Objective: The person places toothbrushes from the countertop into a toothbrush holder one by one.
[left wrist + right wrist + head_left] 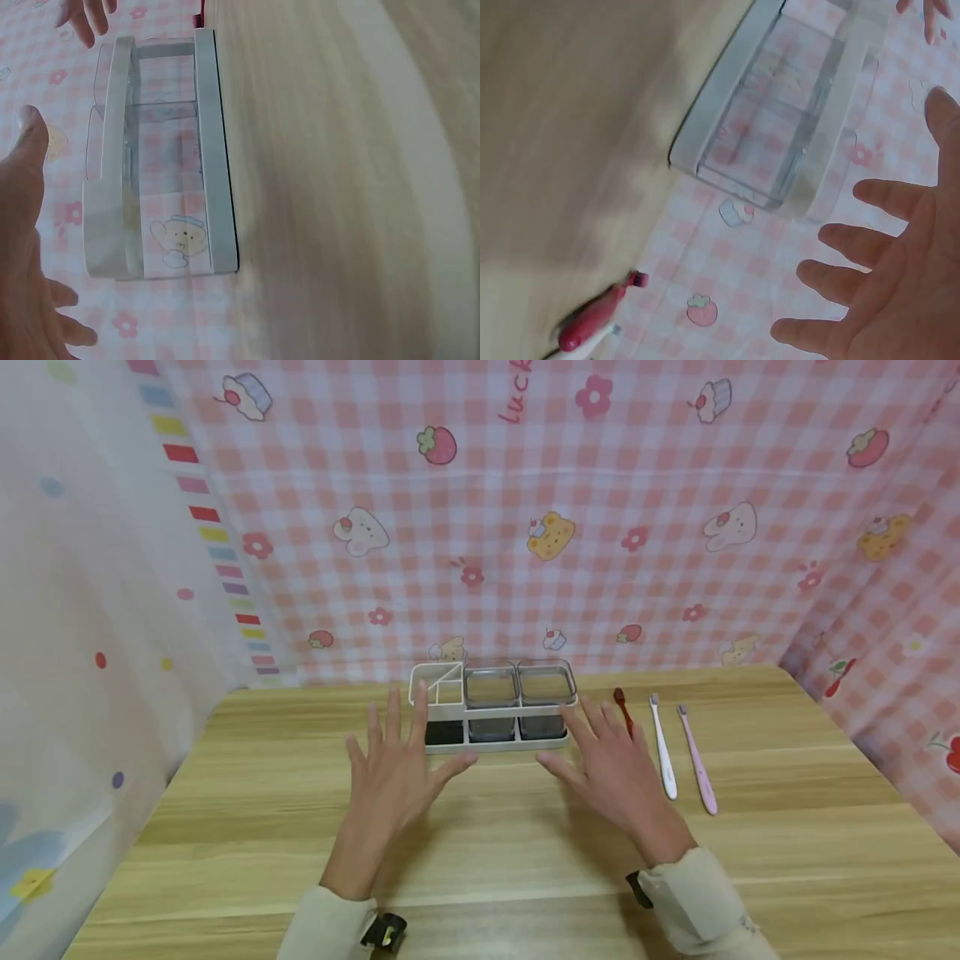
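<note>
A white toothbrush holder [495,747] with a divided section on the left and two clear cups [491,687] stands at the back of the table. My left hand [392,785] hovers near its left end, fingers spread and straight. Near the right end is my right hand [613,768], its fingers likewise stretched out. Neither hand holds anything. In the left wrist view a gap shows between that hand and the holder [219,157]; the right wrist view shows the right fingers apart from the holder's end. The right hand partly hides a red toothbrush [620,697] in the head view.
Right of the right hand, a white toothbrush [663,752] and a pink toothbrush [699,764] lie side by side on the wooden table [255,827]. A pink checked cloth [495,602] hangs close behind the holder, with a pale cloth [97,568] on the left.
</note>
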Available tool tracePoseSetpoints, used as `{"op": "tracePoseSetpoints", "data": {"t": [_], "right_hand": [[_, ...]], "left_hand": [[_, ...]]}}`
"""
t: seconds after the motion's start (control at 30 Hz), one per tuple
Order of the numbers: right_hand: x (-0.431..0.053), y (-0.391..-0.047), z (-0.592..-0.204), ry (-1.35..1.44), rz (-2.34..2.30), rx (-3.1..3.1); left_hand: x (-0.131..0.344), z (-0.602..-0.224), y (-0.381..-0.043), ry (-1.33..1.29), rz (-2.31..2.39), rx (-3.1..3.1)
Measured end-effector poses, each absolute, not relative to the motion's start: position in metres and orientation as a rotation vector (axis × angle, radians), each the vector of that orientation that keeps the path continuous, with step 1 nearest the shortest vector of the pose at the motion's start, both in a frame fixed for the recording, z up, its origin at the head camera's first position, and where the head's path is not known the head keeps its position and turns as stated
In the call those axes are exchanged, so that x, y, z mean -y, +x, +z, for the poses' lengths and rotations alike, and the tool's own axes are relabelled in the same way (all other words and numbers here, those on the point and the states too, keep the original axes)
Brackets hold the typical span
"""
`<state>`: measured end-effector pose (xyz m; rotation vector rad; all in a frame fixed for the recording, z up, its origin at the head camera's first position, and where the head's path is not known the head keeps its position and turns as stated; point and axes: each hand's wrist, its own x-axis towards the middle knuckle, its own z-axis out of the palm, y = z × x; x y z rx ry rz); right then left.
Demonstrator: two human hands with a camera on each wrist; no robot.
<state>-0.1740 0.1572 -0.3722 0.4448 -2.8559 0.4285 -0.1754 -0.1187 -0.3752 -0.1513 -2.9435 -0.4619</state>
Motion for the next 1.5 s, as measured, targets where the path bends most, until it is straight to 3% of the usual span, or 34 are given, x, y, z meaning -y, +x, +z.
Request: {"op": "tracePoseSetpoints", "data": {"t": [0.53, 0.97, 1.5], "right_hand": [[-0.194, -0.197, -0.347, 0.26, 0.607, 2.879], [-0.223, -0.218, -0.334, 0.13, 0.73, 2.934], [-0.268, -0.23, -0.352, -0.008, 0.879, 2.906]], "left_hand": [[0.117, -0.371, -0.211, -0.255, -0.662, 2.595], [0.117, -0.375, -0.229, -0.148, -0.878, 2.73], [0.113, -0.384, -0.24, -0.162, -0.98, 2.714]]}}
